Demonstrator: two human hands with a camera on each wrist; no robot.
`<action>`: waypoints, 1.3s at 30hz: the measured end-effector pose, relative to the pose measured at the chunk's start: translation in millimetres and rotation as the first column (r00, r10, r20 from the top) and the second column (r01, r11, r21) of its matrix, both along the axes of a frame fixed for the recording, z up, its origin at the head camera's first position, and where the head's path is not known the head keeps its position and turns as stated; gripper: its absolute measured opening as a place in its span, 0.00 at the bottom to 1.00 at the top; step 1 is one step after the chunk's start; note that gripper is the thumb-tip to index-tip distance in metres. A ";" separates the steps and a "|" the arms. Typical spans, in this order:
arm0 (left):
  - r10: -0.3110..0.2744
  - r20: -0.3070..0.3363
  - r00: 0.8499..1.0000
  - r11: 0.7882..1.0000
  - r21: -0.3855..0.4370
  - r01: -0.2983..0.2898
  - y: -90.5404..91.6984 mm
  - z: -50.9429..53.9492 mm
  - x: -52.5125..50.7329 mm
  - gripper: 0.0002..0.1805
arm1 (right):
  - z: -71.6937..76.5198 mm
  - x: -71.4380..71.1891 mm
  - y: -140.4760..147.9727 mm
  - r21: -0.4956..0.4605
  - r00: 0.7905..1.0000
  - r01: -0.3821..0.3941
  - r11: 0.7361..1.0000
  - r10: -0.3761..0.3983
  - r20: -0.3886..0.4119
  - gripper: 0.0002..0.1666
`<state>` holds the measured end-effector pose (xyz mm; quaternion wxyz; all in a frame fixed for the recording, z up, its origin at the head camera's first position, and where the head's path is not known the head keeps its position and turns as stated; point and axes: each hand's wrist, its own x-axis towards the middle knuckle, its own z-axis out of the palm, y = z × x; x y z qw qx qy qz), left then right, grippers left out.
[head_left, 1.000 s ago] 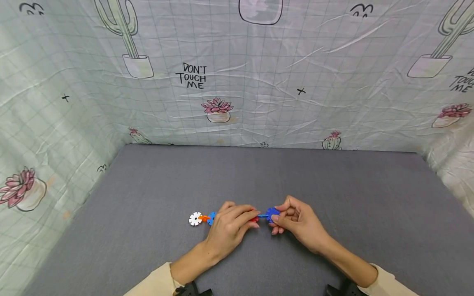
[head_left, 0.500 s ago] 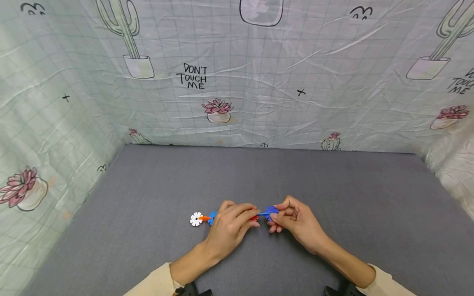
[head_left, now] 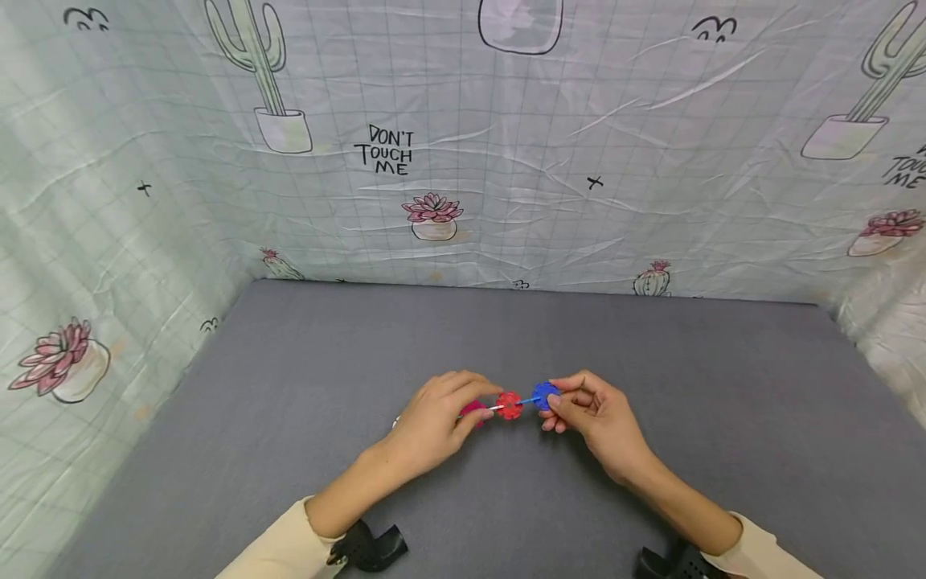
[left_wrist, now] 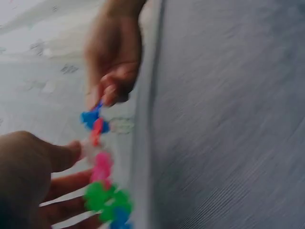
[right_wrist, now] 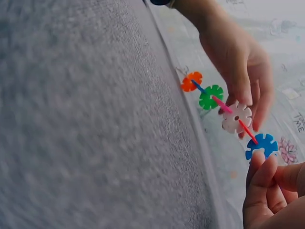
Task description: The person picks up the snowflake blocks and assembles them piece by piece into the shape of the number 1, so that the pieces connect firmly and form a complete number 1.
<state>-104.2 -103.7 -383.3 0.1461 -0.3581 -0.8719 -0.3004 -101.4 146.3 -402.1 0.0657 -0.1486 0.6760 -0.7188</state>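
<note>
A chain of slotted interlocking discs spans both hands, each disc set crosswise to its neighbour. In the head view my right hand [head_left: 596, 418] pinches the blue disc [head_left: 544, 396] at the right end. A red disc [head_left: 510, 406] follows, then a white one edge-on and a pink disc [head_left: 471, 410]. My left hand [head_left: 437, 414] pinches the chain around there and hides most of its left part. The right wrist view shows the left thumb on a white disc [right_wrist: 237, 118], with a green disc [right_wrist: 211, 97] and an orange disc [right_wrist: 191, 81] beyond. The left wrist view is blurred.
A grey cloth-covered table [head_left: 362, 338] lies under the hands. Behind it and at the sides hangs a pale curtain [head_left: 521, 129] printed with cacti. Black wrist mounts [head_left: 369, 547] show below the forearms.
Both hands and the chain have risen a little from the table. The left hand has shifted left along the chain, uncovering the red and pink discs and covering most of the left end.
</note>
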 end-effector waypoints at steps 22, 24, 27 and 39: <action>-0.061 0.216 0.974 0.993 0.115 0.037 -7.6 9.7 3.2 0.19 | 27.2 -24.6 13.3 0.025 0.994 0.110 0.994 -0.111 0.002 0.23; -0.051 0.275 0.960 0.987 0.162 0.006 -5.1 11.6 5.1 0.20 | 30.4 -28.6 12.2 0.028 0.992 0.124 0.992 -0.124 -0.001 0.23; -0.037 0.357 0.933 0.972 0.231 -0.049 -1.4 14.1 8.6 0.21 | 33.3 -35.1 9.0 0.034 0.990 0.139 0.990 -0.139 -0.010 0.23; 0.053 0.385 0.921 0.936 0.302 -0.181 9.2 13.4 15.6 0.24 | 43.6 -64.2 -5.2 0.237 0.993 0.108 0.965 -0.096 -0.062 0.18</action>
